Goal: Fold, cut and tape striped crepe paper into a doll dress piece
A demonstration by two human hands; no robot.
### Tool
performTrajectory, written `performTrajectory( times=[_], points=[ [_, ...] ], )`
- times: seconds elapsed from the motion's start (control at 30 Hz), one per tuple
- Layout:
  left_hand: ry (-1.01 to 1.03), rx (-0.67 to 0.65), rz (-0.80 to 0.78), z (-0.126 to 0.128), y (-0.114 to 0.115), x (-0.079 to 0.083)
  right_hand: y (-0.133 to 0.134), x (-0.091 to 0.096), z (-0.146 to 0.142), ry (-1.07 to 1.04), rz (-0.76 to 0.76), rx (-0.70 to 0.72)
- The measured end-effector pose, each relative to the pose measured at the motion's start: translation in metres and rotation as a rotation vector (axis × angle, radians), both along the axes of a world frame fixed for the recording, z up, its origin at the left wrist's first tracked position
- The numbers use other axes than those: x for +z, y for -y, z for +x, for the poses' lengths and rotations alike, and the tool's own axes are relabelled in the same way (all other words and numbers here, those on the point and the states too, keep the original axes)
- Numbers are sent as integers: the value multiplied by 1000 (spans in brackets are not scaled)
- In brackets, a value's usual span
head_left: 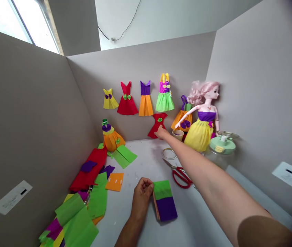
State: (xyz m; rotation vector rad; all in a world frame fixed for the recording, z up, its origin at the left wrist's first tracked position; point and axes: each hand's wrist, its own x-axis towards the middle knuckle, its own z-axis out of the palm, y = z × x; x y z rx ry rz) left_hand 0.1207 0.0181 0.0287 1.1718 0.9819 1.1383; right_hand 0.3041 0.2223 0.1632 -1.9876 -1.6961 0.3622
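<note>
My left hand (141,196) grips the left edge of a folded stack of crepe paper (164,200), green on top and purple below, resting on the white table. My right arm stretches far forward, and my right hand (162,132) presses on the lower edge of a small red paper dress (157,124) against the back cardboard wall. Its fingers are too small to read clearly. Four more paper dresses hang in a row above: yellow (109,98), red (126,99), purple-orange (145,98) and pink-green (164,93).
A pink-haired doll (204,116) in a purple-yellow dress stands at right beside an orange dress (182,119) and a green tape dispenser (222,144). Red scissors (180,175), a tape ring (169,153) and a small cup (178,134) lie nearby. Loose crepe sheets (89,192) pile at left. An orange dress form (112,136) stands there.
</note>
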Motion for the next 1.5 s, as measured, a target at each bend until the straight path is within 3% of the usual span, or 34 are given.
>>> performTrajectory(
  times=[0.1, 0.27, 0.37, 0.47, 0.7, 0.83, 0.97, 1.13, 1.5],
  points=[
    [2, 0, -14, 0, 0, 0, -5, 19, -26, 26, 49, 98],
    [19, -3, -21, -1, 1, -1, -13, 71, -79, 56, 218, 285],
    [23, -1, -18, -3, 1, -1, -10, 82, -93, 30, 224, 356],
    [29, -5, -23, -3, 2, 0, 8, 62, -94, -27, 151, 456],
    [62, -8, -34, -5, 0, 6, 105, -30, -64, -263, -2, 631],
    [69, -20, -33, -6, -1, 8, 164, -55, -34, -387, -13, 598],
    [57, -53, -44, -4, 2, 9, 201, -74, -8, -501, -29, 524],
    [48, -104, -41, 0, 5, 8, 219, -93, 4, -621, -53, 482],
    [14, -77, 28, 0, 5, 9, 216, -97, 0, -788, -49, 434]
  ],
)
